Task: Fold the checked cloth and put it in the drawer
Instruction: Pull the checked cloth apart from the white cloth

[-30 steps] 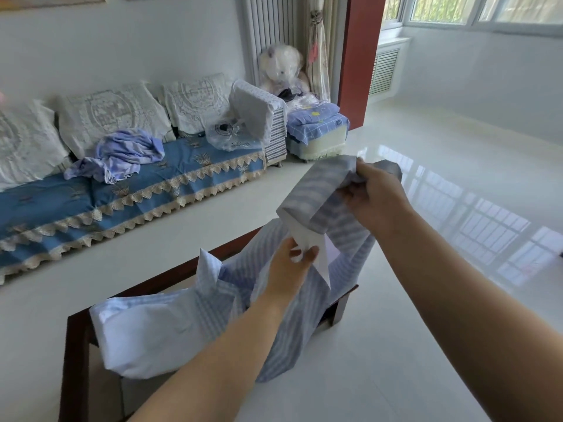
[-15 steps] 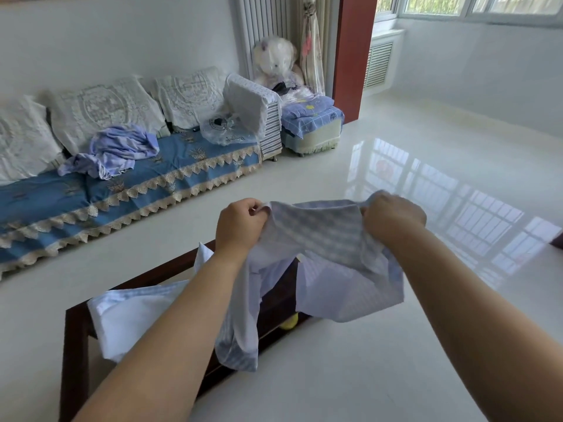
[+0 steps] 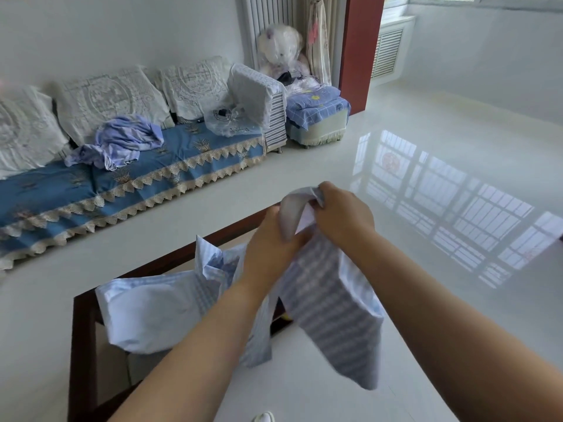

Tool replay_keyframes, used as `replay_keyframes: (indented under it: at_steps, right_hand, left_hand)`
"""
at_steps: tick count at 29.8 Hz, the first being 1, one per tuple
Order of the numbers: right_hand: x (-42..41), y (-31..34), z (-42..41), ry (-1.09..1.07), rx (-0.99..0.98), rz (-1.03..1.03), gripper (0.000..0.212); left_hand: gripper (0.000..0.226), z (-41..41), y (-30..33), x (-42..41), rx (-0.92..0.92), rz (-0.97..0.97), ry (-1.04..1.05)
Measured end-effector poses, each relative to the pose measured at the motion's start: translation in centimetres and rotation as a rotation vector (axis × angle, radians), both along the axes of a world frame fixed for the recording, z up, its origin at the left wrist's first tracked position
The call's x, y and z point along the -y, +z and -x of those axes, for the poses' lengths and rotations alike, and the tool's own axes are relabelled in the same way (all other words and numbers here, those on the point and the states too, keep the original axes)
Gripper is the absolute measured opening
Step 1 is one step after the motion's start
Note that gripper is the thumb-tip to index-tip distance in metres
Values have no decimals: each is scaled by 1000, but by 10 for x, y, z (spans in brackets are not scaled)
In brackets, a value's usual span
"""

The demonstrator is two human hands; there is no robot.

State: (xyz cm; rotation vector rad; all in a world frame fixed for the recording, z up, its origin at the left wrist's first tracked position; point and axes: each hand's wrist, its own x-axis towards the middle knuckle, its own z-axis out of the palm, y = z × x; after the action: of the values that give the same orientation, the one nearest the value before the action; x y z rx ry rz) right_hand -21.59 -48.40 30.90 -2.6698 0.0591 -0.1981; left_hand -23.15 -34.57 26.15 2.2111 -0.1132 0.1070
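The blue-and-white checked cloth (image 3: 332, 303) hangs doubled in the air over the far end of a dark wooden table (image 3: 83, 330). My left hand (image 3: 271, 248) and my right hand (image 3: 344, 214) meet at its top edge, and both grip the gathered corners there. One fold of the cloth droops down to the right. Its other end lies crumpled on the table (image 3: 146, 312). No drawer is in view.
A sofa with a blue cover (image 3: 122, 175) and white cushions runs along the wall, with a crumpled lilac garment (image 3: 122, 141) on it. A wrapped teddy bear (image 3: 278, 47) sits above a small stool (image 3: 318, 117). Glossy white floor (image 3: 441, 166) spreads to the right.
My hands, spread apart with the cloth's edge stretched between them half a second ago, have come together, and the cloth now hangs folded in half below them.
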Motion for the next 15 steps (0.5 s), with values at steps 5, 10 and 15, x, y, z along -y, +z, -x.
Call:
replay_keyframes:
  at_steps: [5,10,15]
  right_hand:
    - [16,13,-8,-64,33,-138,23]
    - [50,17,-10,-206,91,-324,27]
    - [80,13,-9,-293,90,-38,26]
  left_hand:
    - [15,-1,-79,-23,-189,-162,184]
    - [38,-3,-110,-59,-352,-107,273]
    - [25,-35,-40,-65,-53,-15,407]
